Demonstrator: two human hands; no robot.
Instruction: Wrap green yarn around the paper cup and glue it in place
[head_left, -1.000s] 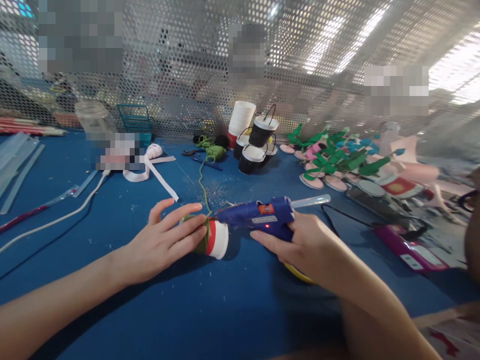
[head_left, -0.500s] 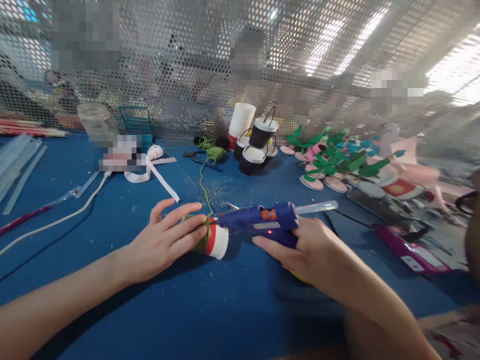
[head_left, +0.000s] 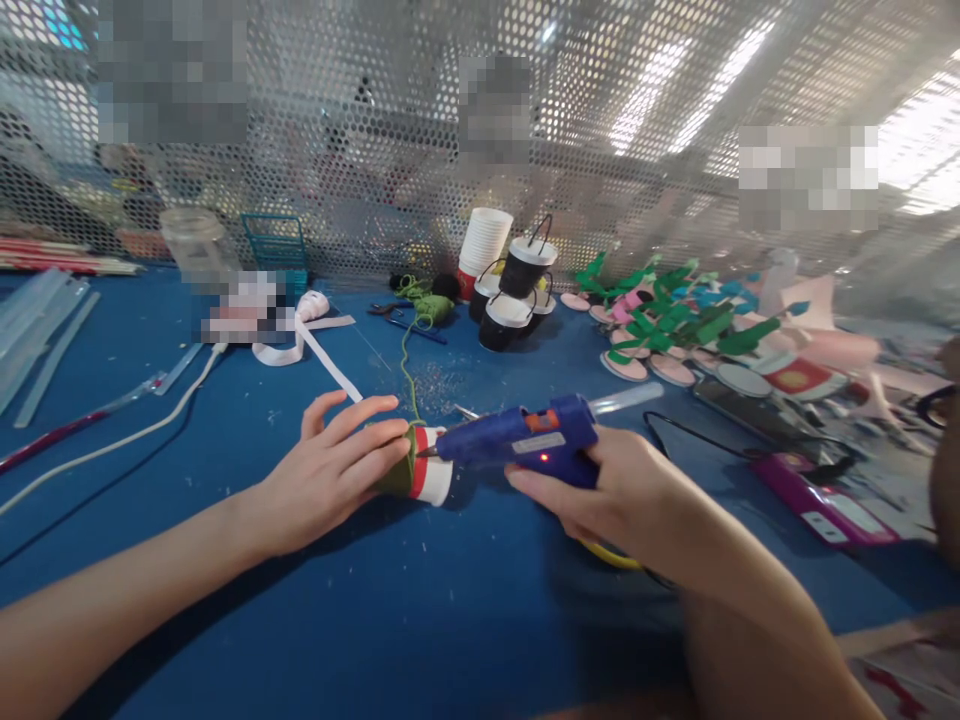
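Note:
A paper cup point(head_left: 431, 478) lies on its side on the blue table point(head_left: 420, 620), part wrapped in green yarn, its bare end red and white. My left hand point(head_left: 334, 472) lies over its wrapped end, fingers pressed on it. My right hand point(head_left: 600, 490) grips a blue glue gun point(head_left: 525, 440) with a red light on; the nozzle touches the cup beside the wrap. A clear glue stick point(head_left: 626, 399) pokes out of the gun's back. A strand of green yarn point(head_left: 406, 370) runs from the cup to a yarn ball point(head_left: 431, 305).
A perforated metal screen point(head_left: 360, 180) closes the back. Before it stand stacked white cups point(head_left: 484, 240), black-wrapped cups point(head_left: 514, 290), a jar point(head_left: 191, 240) and a teal basket point(head_left: 277, 245). Green and pink paper pieces point(head_left: 667, 320) fill the right. Glue sticks point(head_left: 37, 330), white ribbon point(head_left: 315, 345) and a cable point(head_left: 112, 440) lie left.
The glue gun has shifted slightly left and its nozzle now touches the cup. My left hand and the cup have turned a little; the head view barely moved.

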